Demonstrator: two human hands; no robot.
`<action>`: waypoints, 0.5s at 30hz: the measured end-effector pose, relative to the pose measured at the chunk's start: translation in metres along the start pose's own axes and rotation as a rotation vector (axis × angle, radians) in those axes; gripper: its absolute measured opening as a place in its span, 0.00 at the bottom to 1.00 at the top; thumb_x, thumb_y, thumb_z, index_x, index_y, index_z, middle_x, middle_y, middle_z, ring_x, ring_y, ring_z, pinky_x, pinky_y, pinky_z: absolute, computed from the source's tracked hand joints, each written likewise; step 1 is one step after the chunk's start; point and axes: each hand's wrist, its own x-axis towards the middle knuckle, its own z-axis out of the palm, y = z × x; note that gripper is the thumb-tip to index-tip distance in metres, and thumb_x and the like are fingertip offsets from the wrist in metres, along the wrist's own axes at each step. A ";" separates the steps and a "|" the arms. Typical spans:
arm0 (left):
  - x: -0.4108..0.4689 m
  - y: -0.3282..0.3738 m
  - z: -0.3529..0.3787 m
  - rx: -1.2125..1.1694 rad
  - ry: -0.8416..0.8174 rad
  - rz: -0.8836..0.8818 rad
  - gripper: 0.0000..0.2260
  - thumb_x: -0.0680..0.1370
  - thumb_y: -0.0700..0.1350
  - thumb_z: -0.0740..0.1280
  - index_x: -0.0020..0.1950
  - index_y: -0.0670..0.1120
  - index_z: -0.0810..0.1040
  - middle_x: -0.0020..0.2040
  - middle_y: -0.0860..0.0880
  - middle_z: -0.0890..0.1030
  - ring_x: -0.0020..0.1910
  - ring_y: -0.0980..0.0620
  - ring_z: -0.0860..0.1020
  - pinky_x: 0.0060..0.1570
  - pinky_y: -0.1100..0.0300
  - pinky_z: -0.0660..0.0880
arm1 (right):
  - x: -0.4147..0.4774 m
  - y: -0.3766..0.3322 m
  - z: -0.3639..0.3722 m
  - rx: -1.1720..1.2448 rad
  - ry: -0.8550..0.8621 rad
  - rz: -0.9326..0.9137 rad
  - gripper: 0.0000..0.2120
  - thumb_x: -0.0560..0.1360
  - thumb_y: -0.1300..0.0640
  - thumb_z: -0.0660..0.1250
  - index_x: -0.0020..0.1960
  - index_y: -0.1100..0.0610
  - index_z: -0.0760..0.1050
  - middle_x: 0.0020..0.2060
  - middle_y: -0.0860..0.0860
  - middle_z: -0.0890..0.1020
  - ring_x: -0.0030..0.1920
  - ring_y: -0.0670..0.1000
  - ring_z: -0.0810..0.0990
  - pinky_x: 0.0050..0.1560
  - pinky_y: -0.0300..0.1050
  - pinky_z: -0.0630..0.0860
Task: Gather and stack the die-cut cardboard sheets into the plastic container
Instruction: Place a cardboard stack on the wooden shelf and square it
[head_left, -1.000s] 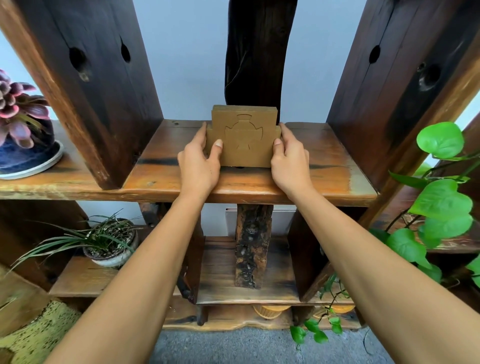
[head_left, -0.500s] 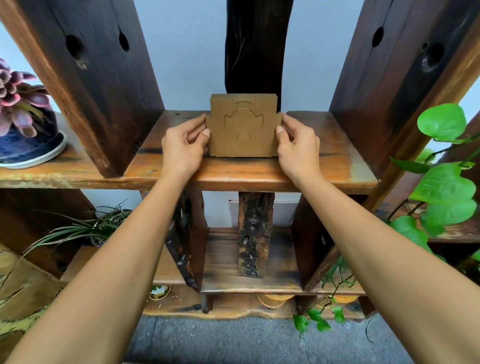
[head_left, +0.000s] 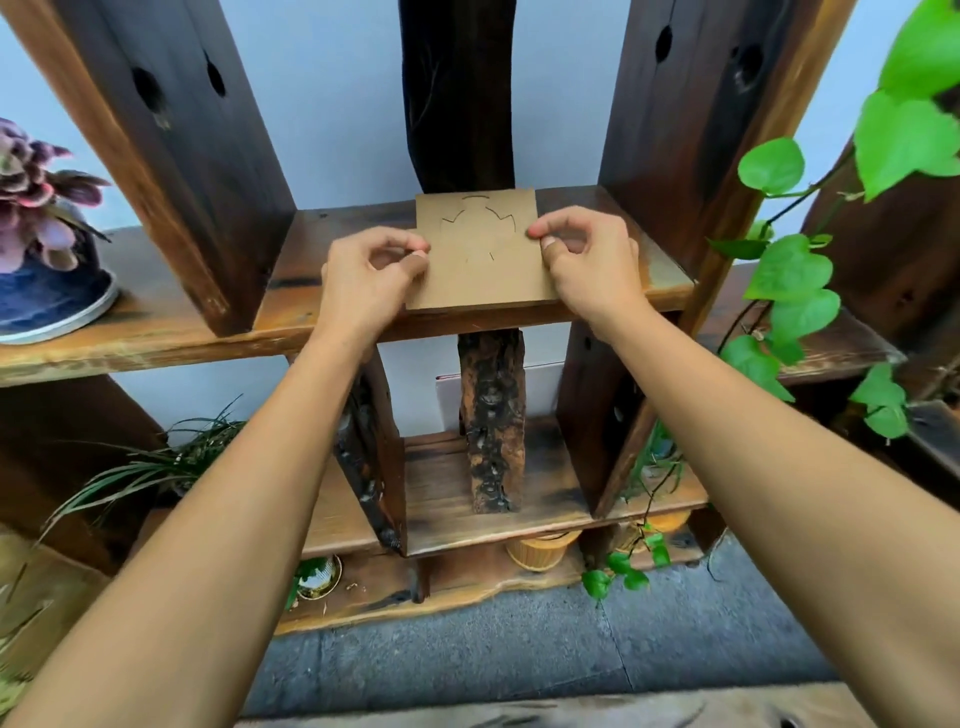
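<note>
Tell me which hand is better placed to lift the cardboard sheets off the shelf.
Right hand, marginally: both pinch the cardboard sheets at opposite side edges, but its fingertips seem further onto the top face than those of the left hand. Using both looks safest.

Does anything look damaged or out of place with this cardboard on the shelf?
Nothing stands out. The cardboard sheets look evenly stacked, pinched at the sides by the left hand and right hand; no tears show.
</note>
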 end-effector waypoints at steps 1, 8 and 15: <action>-0.003 0.002 -0.001 -0.028 -0.019 -0.005 0.03 0.75 0.48 0.75 0.47 0.56 0.86 0.45 0.68 0.83 0.47 0.70 0.79 0.56 0.49 0.81 | -0.006 -0.001 -0.003 0.024 0.009 0.018 0.10 0.80 0.56 0.66 0.49 0.46 0.85 0.53 0.42 0.84 0.60 0.49 0.78 0.66 0.52 0.74; -0.039 0.004 0.008 -0.163 -0.162 -0.064 0.04 0.75 0.39 0.74 0.49 0.45 0.84 0.48 0.55 0.86 0.46 0.59 0.84 0.42 0.58 0.84 | -0.053 0.021 -0.021 0.069 -0.004 0.075 0.08 0.72 0.52 0.76 0.48 0.49 0.78 0.49 0.46 0.84 0.50 0.47 0.83 0.52 0.49 0.81; -0.092 -0.031 0.027 -0.174 -0.274 -0.094 0.11 0.75 0.34 0.73 0.55 0.43 0.77 0.48 0.57 0.83 0.42 0.71 0.80 0.34 0.67 0.79 | -0.116 0.068 -0.016 0.105 -0.016 0.214 0.17 0.72 0.57 0.76 0.55 0.52 0.72 0.45 0.53 0.87 0.48 0.52 0.86 0.59 0.62 0.78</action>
